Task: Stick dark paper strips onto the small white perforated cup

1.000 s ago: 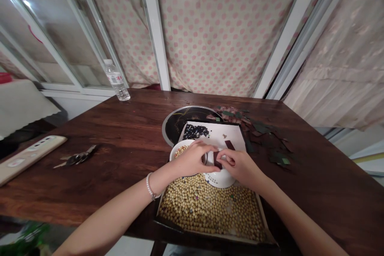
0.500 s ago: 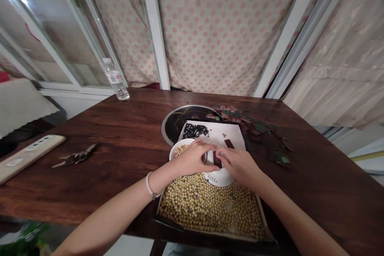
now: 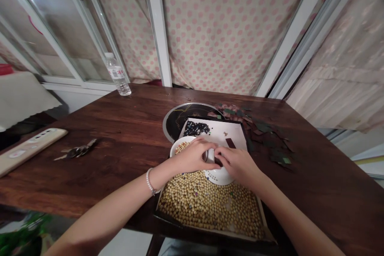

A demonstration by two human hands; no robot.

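Observation:
My left hand (image 3: 196, 155) and my right hand (image 3: 238, 161) meet above a white dish (image 3: 220, 178) in the tray. Between their bent fingers is a small dark maroon piece (image 3: 218, 161), partly hidden; both hands appear to grip it. Left of my left hand stands a white bowl (image 3: 173, 151) of small beige and reddish beads. Many yellowish beads (image 3: 207, 208) fill the near part of the tray. A similar maroon strip (image 3: 230, 143) lies on the tray's white lining just beyond my right hand.
The black-edged tray (image 3: 243, 128) also holds dark beads (image 3: 196, 129) and overlaps a round black plate (image 3: 169, 122). Green and maroon scraps (image 3: 264, 134) lie at right. At left are keys (image 3: 79, 151), a phone (image 3: 30, 150) and a water bottle (image 3: 119, 76).
The view has shifted slightly. Less of the maroon piece shows between my fingers now; my hands otherwise keep nearly the same place over the dish.

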